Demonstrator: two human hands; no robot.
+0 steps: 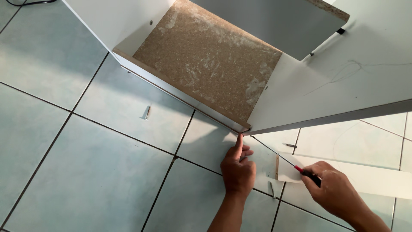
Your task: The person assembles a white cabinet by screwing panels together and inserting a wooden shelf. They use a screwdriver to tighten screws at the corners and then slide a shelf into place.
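My right hand (332, 189) grips the dark handle of a long thin screwdriver (279, 157). Its shaft runs up and left to the lower corner of a white cabinet (343, 77) lying on the tiled floor. My left hand (238, 167) rests by that corner, its index finger pointing up and pressed at the screwdriver tip where the white side panel meets the brown chipboard panel (206, 56). What sits under the fingertip is hidden.
A loose white board (365, 176) lies on the floor under my right hand. Small screws or dowels lie on the pale blue tiles: one (146, 112) to the left, one (271, 189) near my left wrist, one (291, 145) below the cabinet edge.
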